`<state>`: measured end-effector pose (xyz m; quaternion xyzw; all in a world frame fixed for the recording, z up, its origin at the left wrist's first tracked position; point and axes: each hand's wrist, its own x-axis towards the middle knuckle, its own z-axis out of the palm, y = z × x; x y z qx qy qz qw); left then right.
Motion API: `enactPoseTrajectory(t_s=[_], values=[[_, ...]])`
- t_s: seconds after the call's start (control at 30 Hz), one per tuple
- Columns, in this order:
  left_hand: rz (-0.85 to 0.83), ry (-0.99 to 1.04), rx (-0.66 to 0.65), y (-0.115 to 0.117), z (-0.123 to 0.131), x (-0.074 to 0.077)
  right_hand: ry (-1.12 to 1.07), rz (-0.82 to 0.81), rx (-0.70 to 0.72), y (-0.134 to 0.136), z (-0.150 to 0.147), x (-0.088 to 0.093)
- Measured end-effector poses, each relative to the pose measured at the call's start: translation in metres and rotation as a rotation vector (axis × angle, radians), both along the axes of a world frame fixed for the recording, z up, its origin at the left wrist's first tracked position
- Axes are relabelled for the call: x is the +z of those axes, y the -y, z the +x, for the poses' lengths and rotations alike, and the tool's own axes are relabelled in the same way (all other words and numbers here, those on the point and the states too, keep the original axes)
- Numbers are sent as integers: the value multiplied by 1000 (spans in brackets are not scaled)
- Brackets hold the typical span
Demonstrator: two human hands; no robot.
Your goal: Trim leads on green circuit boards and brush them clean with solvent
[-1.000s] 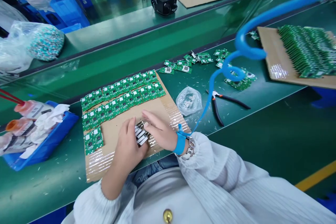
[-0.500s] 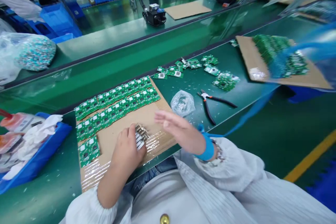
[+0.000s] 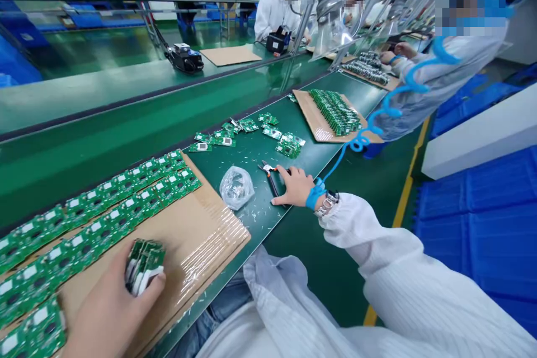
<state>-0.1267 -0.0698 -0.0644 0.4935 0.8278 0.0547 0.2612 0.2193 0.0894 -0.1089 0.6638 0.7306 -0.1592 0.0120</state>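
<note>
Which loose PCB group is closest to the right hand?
The overlapping pile of green circuit boards straight ahead of the right hand. The other loose boards lie farther from it and are more spread out.

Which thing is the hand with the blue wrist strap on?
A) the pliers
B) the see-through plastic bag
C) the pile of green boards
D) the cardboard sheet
A: the right hand sits over the black-handled pliers, next to the plastic bag.
</note>
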Motion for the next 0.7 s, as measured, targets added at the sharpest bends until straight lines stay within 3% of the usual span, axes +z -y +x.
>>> enactPoseTrajectory(t_s=[0.13, 0.27, 0.4, 0.47, 0.5, 0.6, 0.7], values=[[96, 239, 161, 4, -6, -4, -108, -34, 18, -9, 3, 5], [207, 532, 283, 4, 10, -5, -361, -159, 31, -18, 14, 26], [313, 873, 393, 1, 43, 4, -762, -319, 38, 12, 16, 50], [326, 1046, 414, -3, 57, 9, -1394, -604, -146, 45, 6, 51], [316, 1124, 415, -5, 62, 10, -1594, -767, -212, 64, -1, 49], [238, 1302, 374, -10, 71, 11, -1818, -1231, -326, 115, -22, 40], [197, 1385, 326, -15, 77, 9, -1879, -1376, -332, 140, -30, 34]])
